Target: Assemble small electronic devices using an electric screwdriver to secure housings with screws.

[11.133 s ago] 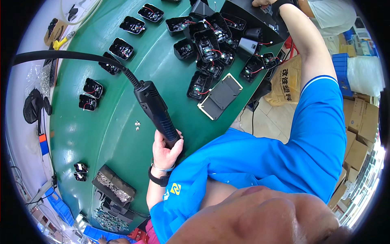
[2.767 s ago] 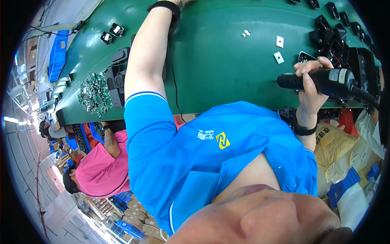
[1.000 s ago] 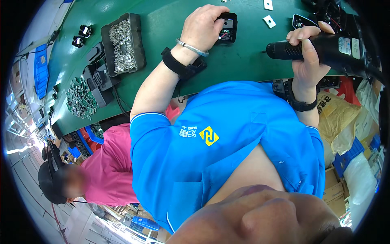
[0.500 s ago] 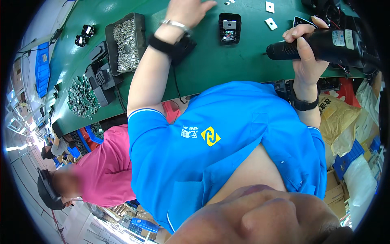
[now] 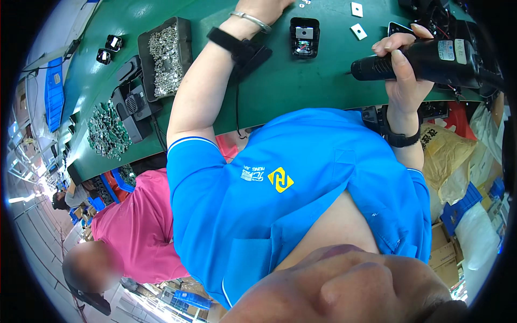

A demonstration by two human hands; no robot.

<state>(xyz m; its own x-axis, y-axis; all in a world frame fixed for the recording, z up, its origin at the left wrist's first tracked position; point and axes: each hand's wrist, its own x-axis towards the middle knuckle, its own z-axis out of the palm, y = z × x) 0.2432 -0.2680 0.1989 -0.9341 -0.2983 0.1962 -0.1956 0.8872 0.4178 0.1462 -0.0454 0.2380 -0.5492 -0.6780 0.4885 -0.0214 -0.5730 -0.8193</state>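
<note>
My right hand (image 5: 405,64) is wrapped round a black electric screwdriver (image 5: 425,60), whose thin tip points left over the green table. At the top edge, my left hand (image 5: 265,7) is partly cut off beside several tiny pale pieces (image 5: 303,4). What its fingers do is out of sight. Between the hands lies an open black plastic housing (image 5: 304,49), with a silvery plate and small coloured wires inside. Two white square plates with a hole, one the nearer plate (image 5: 358,32), rest between the housing and the screwdriver.
Left of my left arm stands a dark bin (image 5: 186,64) of small metal parts. Beyond it are a black device (image 5: 134,102), a heap of green circuit boards (image 5: 107,132) and two small black housings (image 5: 109,49). A person in pink (image 5: 141,231) is at the left.
My left hand has moved up and right, toward the tiny pale pieces, and partly out of the picture. My right hand stays nearly still with the screwdriver. The person in pink has lowered their head.
</note>
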